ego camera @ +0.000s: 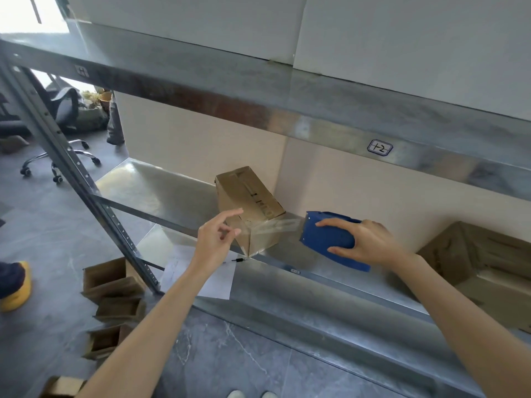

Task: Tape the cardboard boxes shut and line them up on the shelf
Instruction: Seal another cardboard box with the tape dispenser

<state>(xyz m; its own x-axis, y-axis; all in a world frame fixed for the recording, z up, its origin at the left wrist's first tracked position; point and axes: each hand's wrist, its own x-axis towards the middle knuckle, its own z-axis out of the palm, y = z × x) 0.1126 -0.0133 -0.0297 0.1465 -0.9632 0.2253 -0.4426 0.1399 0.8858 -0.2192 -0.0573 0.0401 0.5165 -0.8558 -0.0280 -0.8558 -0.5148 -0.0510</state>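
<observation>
A small brown cardboard box (pixel 249 203) stands on the metal shelf (pixel 304 277), turned at an angle. A strip of clear tape (pixel 275 226) stretches from the box's near end to a blue tape dispenser (pixel 327 239). My right hand (pixel 365 241) grips that dispenser just right of the box. My left hand (pixel 217 239) hovers at the box's left front corner, fingers loosely extended, index finger pointing at the box, holding nothing. A larger cardboard box (pixel 482 262) lies on the same shelf at the far right.
A sheet of white paper (pixel 207 274) and a small black pen tip lie on the shelf's front. Several open small boxes (pixel 115 294) sit on the grey floor at the left. An upper shelf (pixel 258 93) overhangs. An office chair (pixel 61 130) stands behind the upright post.
</observation>
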